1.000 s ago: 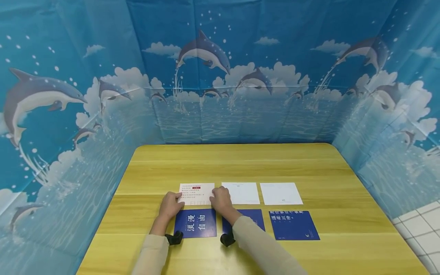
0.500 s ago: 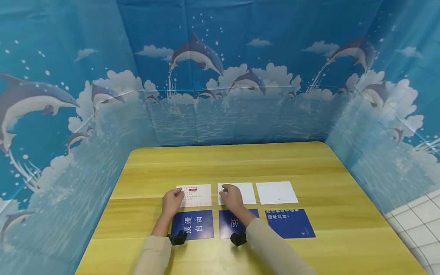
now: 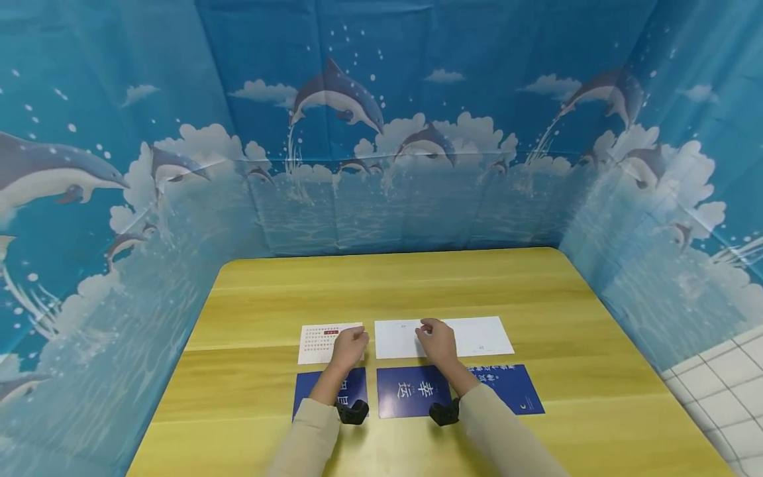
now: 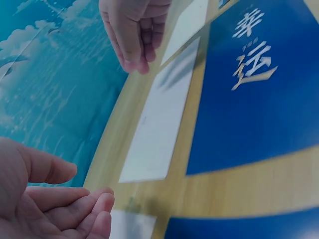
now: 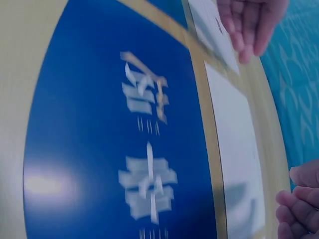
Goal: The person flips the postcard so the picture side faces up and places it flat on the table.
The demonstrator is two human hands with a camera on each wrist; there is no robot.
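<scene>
My left hand (image 3: 350, 348) hovers over the right end of a white card with red and dark printed lines (image 3: 314, 346). In the left wrist view its fingers (image 4: 79, 211) are loosely bent, with nothing between them and the thumb. My right hand (image 3: 438, 341) is above the gap between a nearly plain white card (image 3: 395, 341) and another white card (image 3: 484, 336). Its fingers (image 5: 299, 211) are relaxed and hold nothing. Below, a row of blue cards lies flat: a left one (image 3: 306, 391) partly hidden by my left forearm, a middle one (image 3: 405, 397), and a right one (image 3: 518, 392).
The cards lie in two rows on a yellow wood-grain table (image 3: 381, 285). A blue dolphin-print curtain (image 3: 381, 199) stands along its back and sides. Black wrist mounts (image 3: 353, 412) sit under both wrists. White floor tiles (image 3: 724, 384) show at the right.
Both hands have released the printed card and shifted right, the left across that card, the right past the middle white card. The head view has turned slightly right.
</scene>
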